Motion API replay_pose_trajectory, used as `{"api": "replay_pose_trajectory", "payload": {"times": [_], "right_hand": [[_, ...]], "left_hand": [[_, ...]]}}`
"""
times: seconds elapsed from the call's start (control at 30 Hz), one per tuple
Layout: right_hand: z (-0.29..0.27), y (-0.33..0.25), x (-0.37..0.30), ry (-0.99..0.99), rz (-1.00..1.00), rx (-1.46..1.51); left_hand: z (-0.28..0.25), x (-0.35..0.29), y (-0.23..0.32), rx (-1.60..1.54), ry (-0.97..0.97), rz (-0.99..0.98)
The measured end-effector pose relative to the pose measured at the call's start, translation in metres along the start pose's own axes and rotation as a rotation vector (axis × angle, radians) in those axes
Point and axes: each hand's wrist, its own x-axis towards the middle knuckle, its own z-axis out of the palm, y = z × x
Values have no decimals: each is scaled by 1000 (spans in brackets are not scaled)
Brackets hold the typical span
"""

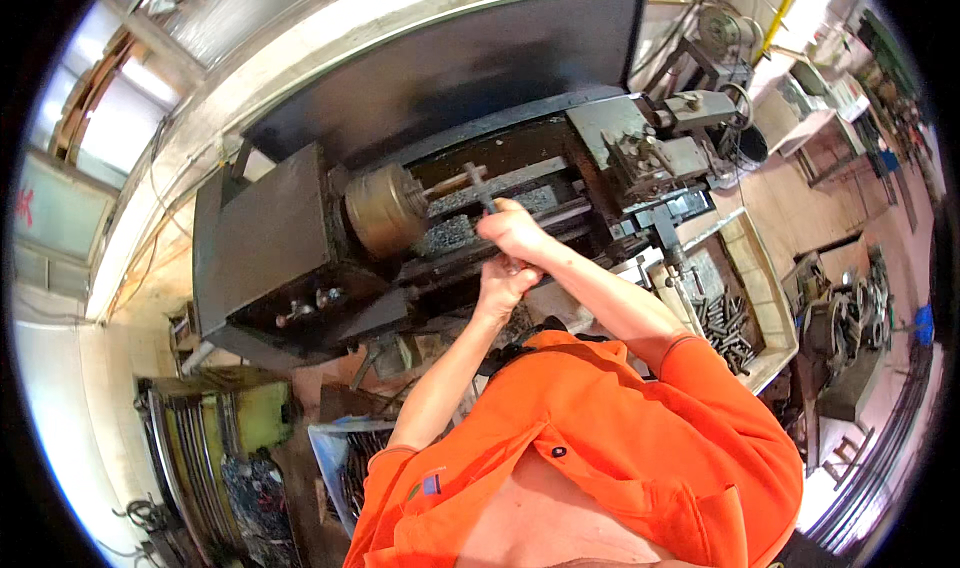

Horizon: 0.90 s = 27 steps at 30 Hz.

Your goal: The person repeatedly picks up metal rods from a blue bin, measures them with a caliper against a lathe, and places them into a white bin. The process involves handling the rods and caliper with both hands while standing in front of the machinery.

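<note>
Your right hand (515,230) is closing around a dark hand tool (479,185), the fingers wrapping its lower end while its short crosswise head is pointing up and away from you. This tool is standing over the bed of a lathe, just right of the chuck (385,213), and its head is overlapping the end of a pale rod (447,185) that is projecting from the chuck; whether the two are touching, one cannot tell. Your left hand (503,286) is curling just below the right wrist, its fingers bending inward; what, if anything, it is clasping, one cannot tell.

Grey metal chips (440,233) are lying beneath the rod. The boxy headstock (270,238) is standing to the left, small levers (328,296) projecting from its front, and the carriage (640,163) is sitting to the right. A dark panel (450,78) is rising behind the bed. Near your right elbow, a pale-rimmed tray (785,353) is holding many short metal pieces (725,328). You are wearing an orange shirt (620,398), and long dark bars (890,448) are lying at the far right.
</note>
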Motion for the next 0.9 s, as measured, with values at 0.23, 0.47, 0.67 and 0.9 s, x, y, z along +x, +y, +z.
{"api": "replay_pose_trajectory", "payload": {"times": [0.23, 0.47, 0.67, 0.9], "right_hand": [[4, 25, 12, 6, -299, -335], [-2, 5, 0, 58, -49, -88], [8, -2, -7, 20, -85, -120], [13, -7, -5, 11, 48, -41]], "left_hand": [[-10, -7, 3, 33, 10, -24], [-3, 0, -2, -20, -82, 42], [-22, 0, -5, 51, -104, 18], [-22, 0, -7, -36, -77, 82]]}}
